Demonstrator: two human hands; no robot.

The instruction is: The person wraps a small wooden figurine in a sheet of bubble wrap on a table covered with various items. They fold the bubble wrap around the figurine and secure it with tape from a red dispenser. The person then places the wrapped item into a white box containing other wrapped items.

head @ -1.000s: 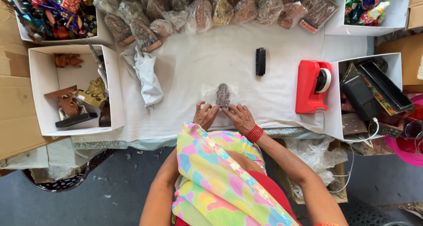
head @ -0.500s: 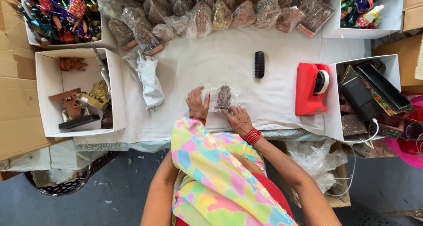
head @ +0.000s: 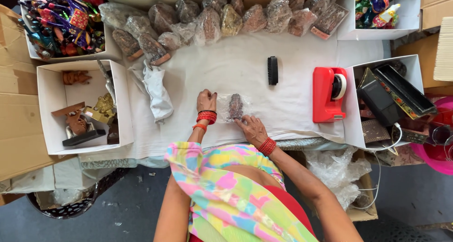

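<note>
Clear bubble wrap [head: 225, 105] lies flat on the white table [head: 226, 67] with a small brown figure [head: 235, 106] inside, its long side pointing to 12 o'clock. Left hand [head: 206, 101] presses the wrap at 9 o'clock, fingers flat. Right hand [head: 252, 128] pinches at 5 o'clock. Since before, the left hand has slid up and out.

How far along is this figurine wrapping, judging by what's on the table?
Done: a row of bubble-wrapped figurines lines the far edge of the table. In hand: the left hand and right hand press clear wrap around a small dark figurine on the white cloth. Left: bare figurines sit in the white box and colourful ones in the corner box; the red tape dispenser stands untouched.
</note>
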